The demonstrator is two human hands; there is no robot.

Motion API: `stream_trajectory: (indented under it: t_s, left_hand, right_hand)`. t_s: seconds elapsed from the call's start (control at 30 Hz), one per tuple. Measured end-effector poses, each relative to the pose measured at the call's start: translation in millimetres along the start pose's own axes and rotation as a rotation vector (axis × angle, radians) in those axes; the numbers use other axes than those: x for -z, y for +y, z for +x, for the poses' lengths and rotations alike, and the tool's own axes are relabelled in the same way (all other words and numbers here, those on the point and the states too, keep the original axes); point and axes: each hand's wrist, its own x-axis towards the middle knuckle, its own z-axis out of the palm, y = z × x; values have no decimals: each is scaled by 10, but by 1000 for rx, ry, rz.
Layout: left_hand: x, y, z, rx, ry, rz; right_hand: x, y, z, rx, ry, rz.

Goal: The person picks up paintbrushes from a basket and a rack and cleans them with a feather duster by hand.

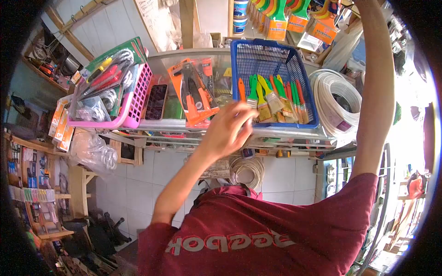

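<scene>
My left hand [229, 128] is at the front edge of a blue plastic basket [272, 125], its fingers curled together and slightly blurred. Whatever lies between those fingers is hidden. Inside the basket lie several paintbrushes [271, 99] with green, yellow and orange-red handles. Behind the fingers, a green-handled paintbrush [252, 87] and an orange handle [241, 89] lean against the basket's left side. My right arm [378, 92] stretches up past the basket to the top edge, where the hand is cut off close to hanging wide paintbrushes [322, 30] in orange sleeves.
The basket stands on a glass display counter [221, 57]. Left of it lie packaged orange-handled pliers [193, 94], a phone [156, 101] and a pink basket [138, 96] of packaged goods. A white cable coil [336, 101] sits at right. Another coil [247, 172] rests below.
</scene>
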Motion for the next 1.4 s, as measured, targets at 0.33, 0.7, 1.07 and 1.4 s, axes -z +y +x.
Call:
stream_trajectory:
  t_s: [0.33, 0.7, 1.07, 1.4]
  left_hand:
    - [-782, -364, 727, 260, -697, 283]
    - [-904, -652, 585, 481, -282, -122]
    - [583, 439, -1193, 738, 488, -1014]
    - [625, 1368, -2760, 697, 1192, -1015]
  right_hand:
    - [178, 389, -1003, -242, 222, -23]
    - [-328, 1128, -2274, -272, 311, 209]
    - [-1260, 1586, -3634, -478, -339, 471]
    - [-1880, 2133, -4777, -41, -885, -80]
